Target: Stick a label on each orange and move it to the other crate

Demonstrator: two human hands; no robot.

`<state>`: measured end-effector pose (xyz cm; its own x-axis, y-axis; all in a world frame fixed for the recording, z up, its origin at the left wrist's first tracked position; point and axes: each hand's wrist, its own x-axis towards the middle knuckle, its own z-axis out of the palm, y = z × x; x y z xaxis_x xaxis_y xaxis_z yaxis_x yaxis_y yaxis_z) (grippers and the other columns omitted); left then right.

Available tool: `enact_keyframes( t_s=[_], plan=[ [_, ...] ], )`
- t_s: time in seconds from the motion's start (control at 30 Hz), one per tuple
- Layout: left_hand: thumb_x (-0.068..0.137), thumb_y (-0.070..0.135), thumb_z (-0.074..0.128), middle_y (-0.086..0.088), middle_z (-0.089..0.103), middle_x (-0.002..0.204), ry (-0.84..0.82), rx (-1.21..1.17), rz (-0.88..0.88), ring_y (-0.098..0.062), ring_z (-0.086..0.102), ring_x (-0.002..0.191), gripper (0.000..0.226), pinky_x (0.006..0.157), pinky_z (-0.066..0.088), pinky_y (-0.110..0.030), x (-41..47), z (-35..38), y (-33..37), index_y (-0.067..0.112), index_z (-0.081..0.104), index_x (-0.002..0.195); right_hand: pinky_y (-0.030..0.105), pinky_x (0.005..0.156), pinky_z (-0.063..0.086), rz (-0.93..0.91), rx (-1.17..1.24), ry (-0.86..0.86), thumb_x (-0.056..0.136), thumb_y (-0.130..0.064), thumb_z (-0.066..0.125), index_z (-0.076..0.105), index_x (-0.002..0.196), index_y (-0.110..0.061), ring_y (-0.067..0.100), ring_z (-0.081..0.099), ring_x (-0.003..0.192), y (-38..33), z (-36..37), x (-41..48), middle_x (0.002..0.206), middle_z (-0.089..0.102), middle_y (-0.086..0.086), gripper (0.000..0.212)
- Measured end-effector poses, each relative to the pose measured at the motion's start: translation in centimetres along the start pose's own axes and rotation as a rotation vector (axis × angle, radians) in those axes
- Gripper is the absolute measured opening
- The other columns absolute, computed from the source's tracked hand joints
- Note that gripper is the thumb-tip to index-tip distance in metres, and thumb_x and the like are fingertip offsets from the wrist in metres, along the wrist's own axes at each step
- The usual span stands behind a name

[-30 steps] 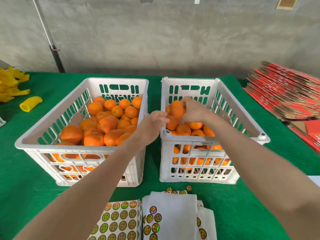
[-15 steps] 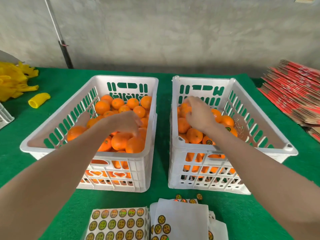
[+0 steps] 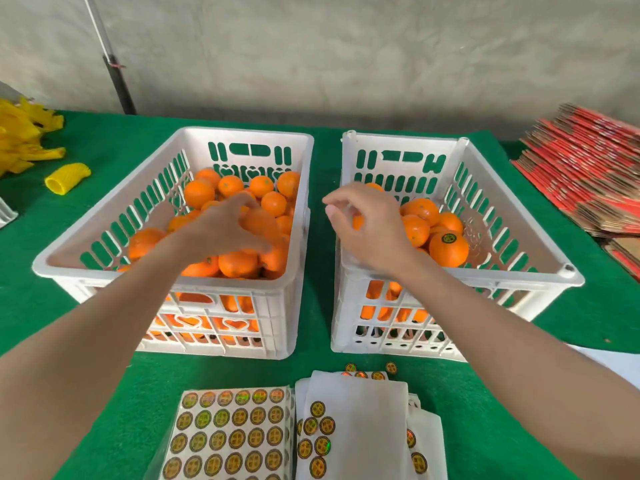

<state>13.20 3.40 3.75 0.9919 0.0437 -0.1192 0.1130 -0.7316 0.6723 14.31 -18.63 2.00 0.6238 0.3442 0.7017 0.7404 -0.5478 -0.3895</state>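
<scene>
Left hand (image 3: 221,233) inside left crate (image 3: 249,133), fingers curled round orange (image 3: 258,221) on top of pile, right of crate centre. Right hand (image 3: 370,230) empty, fingers loose, right of left crate, over near-left rim of right crate (image 3: 401,138).

Tip: lift orange straight up to clear neighbours and keep its bare face up. Right hand should peel from label sheet (image 3: 228,434), in front of left crate.

Versus half second back: right hand was down on right-crate fruit, now raised and drawn leftward. Left hand has gone from resting on pile to gripping.
</scene>
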Motion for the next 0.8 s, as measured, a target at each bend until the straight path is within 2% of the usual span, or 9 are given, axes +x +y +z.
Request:
enact_keyframes(
  t_s=[0.07, 0.1, 0.17, 0.23, 0.3, 0.47, 0.6, 0.7, 0.8],
  plan=[
    [0.062, 0.038, 0.087, -0.006, 0.057, 0.107, 0.011, -0.331, 0.001, -0.021, 0.061, 0.089, 0.066, 0.077, 0.054, -0.036, -0.7, -0.2, -0.5, 0.032, 0.048, 0.115, 0.008, 0.067, 0.037, -0.137, 0.122, 0.071, 0.089, -0.011, 0.052, 0.064, 0.081, -0.006, 0.0, 0.047, 0.068, -2.0, 0.0, -3.1, 0.072, 0.061, 0.002, 0.015],
    [0.052, 0.037, 0.089, -0.011, 0.058, 0.114, 0.027, -0.487, 0.021, -0.026, 0.063, 0.097, 0.072, 0.086, 0.054, -0.045, -1.4, -0.3, -1.0, 0.029, 0.051, 0.113, 0.009, 0.065, 0.037, -0.145, 0.16, -0.042, 0.089, -0.013, 0.051, 0.061, 0.078, -0.009, 0.0, 0.046, 0.066, -2.6, 0.6, -5.3, 0.07, 0.059, -0.001, 0.016],
    [0.039, 0.041, 0.087, -0.011, 0.06, 0.116, 0.028, -0.667, 0.089, -0.029, 0.063, 0.105, 0.075, 0.094, 0.051, -0.051, -3.4, 0.1, -1.5, 0.029, 0.055, 0.106, 0.02, 0.066, 0.043, 0.024, 0.119, -0.497, 0.091, -0.019, 0.052, 0.061, 0.08, -0.008, 0.008, 0.053, 0.071, -2.8, 2.5, -9.5, 0.076, 0.061, 0.001, 0.018],
    [0.035, 0.048, 0.085, 0.0, 0.062, 0.112, 0.003, -0.672, 0.115, -0.026, 0.062, 0.106, 0.073, 0.097, 0.048, -0.051, -5.4, 1.3, -1.2, 0.038, 0.056, 0.102, 0.034, 0.078, 0.047, 0.29, -0.123, -0.955, 0.095, -0.03, 0.048, 0.061, 0.098, -0.003, 0.023, 0.057, 0.091, -1.1, 4.5, -13.1, 0.098, 0.062, 0.011, 0.03],
    [0.037, 0.05, 0.085, 0.007, 0.067, 0.106, -0.043, -0.652, 0.133, -0.023, 0.063, 0.105, 0.063, 0.099, 0.046, -0.05, -7.6, 2.7, -0.8, 0.044, 0.061, 0.096, 0.037, 0.086, 0.046, 0.453, -0.326, -1.142, 0.097, -0.044, 0.041, 0.058, 0.107, 0.001, 0.032, 0.054, 0.104, 0.6, 6.0, -15.6, 0.109, 0.057, 0.017, 0.049],
    [0.045, 0.049, 0.08, -0.007, 0.067, 0.108, -0.193, -0.652, 0.108, -0.024, 0.064, 0.102, 0.066, 0.096, 0.049, -0.046, -11.6, 7.6, -0.4, 0.029, 0.064, 0.106, 0.032, 0.073, 0.039, 0.482, -0.407, -1.082, 0.09, -0.052, 0.047, 0.061, 0.095, -0.002, 0.03, 0.054, 0.097, 1.6, 8.4, -17.6, 0.092, 0.05, 0.012, 0.052],
    [0.051, 0.042, 0.085, -0.014, 0.063, 0.114, -0.26, -0.749, -0.096, -0.027, 0.061, 0.106, 0.077, 0.098, 0.048, -0.04, -12.4, 12.2, -2.4, 0.012, 0.056, 0.116, 0.032, 0.075, 0.043, 0.512, -0.336, -0.964, 0.087, -0.036, 0.059, 0.058, 0.089, -0.011, 0.027, 0.056, 0.092, 1.2, 8.9, -18.1, 0.094, 0.054, 0.01, 0.025],
    [0.06, 0.037, 0.072, -0.01, 0.064, 0.115, -0.289, -0.93, -0.248, -0.024, 0.06, 0.107, 0.074, 0.086, 0.048, -0.028, -12.3, 14.7, -4.6, 0.005, 0.053, 0.124, 0.031, 0.077, 0.045, 0.513, -0.267, -0.786, 0.091, -0.023, 0.054, 0.063, 0.096, -0.01, 0.027, 0.058, 0.094, 1.2, 8.2, -18.2, 0.101, 0.058, 0.01, 0.016],
    [0.067, 0.042, 0.069, -0.009, 0.059, 0.123, -0.33, -0.973, -0.318, -0.024, 0.054, 0.115, 0.075, 0.098, 0.041, -0.033, -11.8, 16.4, -6.6, 0.008, 0.048, 0.131, 0.029, 0.077, 0.047, 0.488, -0.119, -0.643, 0.091, -0.013, 0.055, 0.068, 0.094, -0.008, 0.024, 0.061, 0.091, 1.3, 6.9, -18.3, 0.098, 0.064, 0.008, 0.014]
  ],
)
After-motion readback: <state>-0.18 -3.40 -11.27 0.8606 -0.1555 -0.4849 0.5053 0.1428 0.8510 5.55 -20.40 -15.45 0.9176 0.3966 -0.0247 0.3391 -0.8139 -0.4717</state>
